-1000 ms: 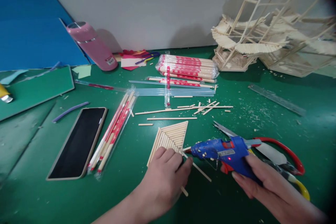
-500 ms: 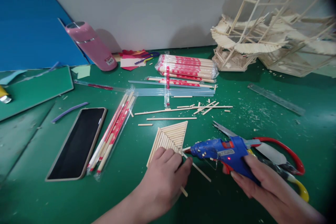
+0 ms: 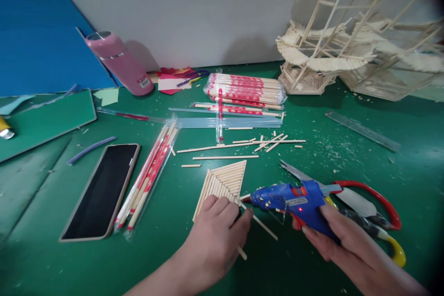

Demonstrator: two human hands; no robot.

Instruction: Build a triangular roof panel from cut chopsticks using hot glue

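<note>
Glue gun (image 3: 291,201): blue with red trim, lower right of centre of the frame, a small red light lit on its side.
Long axis: lies nearly level across the frame, nozzle pointing left at the edge of the stick panel (image 3: 224,181).
Right hand (image 3: 350,245): wrapped around the gun's grip from below, fingers closed on it; the grip itself is covered by the hand.
Left hand (image 3: 215,240): pressed down on the near corner of the stick panel, fingers bent and together, thumb tip near the nozzle; that corner is hidden beneath it.
Loose stick (image 3: 258,224): lies slantwise under the nozzle, its near end passing below the left hand.
Scissors (image 3: 367,206): red and yellow handles behind the gun, partly masked by gun and hand; blade tips point to the upper left.
Writing: white label on the gun's side, too small to read; the pink bottle (image 3: 120,62) at upper left bears a label, also unreadable.
Chopstick packs (image 3: 246,90): red-and-white printed sleeves, print not legible.
Phone (image 3: 102,189): dark screen, lower left.
Stick model (image 3: 354,37): upper right, cut off by the frame's edge.
</note>
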